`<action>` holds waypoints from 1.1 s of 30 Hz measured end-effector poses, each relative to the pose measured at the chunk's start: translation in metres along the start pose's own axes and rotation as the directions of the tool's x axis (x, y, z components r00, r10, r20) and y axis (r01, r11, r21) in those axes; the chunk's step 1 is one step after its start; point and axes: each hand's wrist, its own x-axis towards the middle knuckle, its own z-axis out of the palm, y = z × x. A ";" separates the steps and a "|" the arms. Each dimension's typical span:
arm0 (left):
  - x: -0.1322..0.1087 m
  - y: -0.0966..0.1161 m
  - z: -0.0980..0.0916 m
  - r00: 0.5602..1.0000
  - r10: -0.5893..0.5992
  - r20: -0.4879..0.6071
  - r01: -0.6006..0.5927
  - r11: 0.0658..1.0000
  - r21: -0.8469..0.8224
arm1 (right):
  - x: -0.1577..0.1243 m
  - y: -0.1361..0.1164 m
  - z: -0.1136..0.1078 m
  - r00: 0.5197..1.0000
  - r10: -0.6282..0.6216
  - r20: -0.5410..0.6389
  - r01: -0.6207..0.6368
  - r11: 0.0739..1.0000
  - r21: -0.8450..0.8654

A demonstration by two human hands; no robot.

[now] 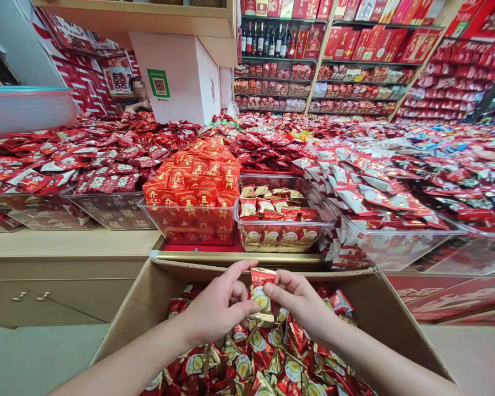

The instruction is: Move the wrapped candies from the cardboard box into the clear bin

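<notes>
A red and gold durian candy packet [260,294] stands upright between my two hands, above an open cardboard box [136,316]. My left hand [220,302] grips its left side, thumb near the lower edge and index finger stretched over the top. On the packet's right edge, my right hand [295,300] pinches with thumb and fingers. Below, many loose packets of the same kind [268,357] fill the box. Just beyond the box, a clear plastic bin [284,224] holds rows of matching durian packets, with part of its inside bare at the back right.
Left of that bin, a clear bin is heaped with orange-red packets [193,187]. More bins of red and white packets [375,192] line the counter. A white box with a QR code [169,77] stands behind. A person [138,99] is at the back left.
</notes>
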 end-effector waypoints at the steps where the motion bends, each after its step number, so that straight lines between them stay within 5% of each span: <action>1: 0.000 -0.001 0.000 1.000 0.012 -0.021 -0.012 1.000 0.009 | 0.000 0.000 0.000 1.000 0.015 0.009 -0.015 0.999 0.029; 11: 0.002 0.009 -0.001 0.991 0.128 -0.044 -0.121 0.984 0.129 | -0.002 0.003 0.006 0.991 0.025 0.135 -0.039 0.994 0.107; 17: 0.004 0.009 -0.002 0.979 0.119 -0.168 -0.084 0.976 0.201 | -0.003 0.005 0.009 0.996 0.047 0.077 -0.053 0.996 0.070; 33: 0.006 0.010 -0.003 0.960 0.169 -0.224 -0.112 0.963 0.247 | -0.004 0.002 0.010 0.998 -0.015 0.054 0.016 1.000 -0.012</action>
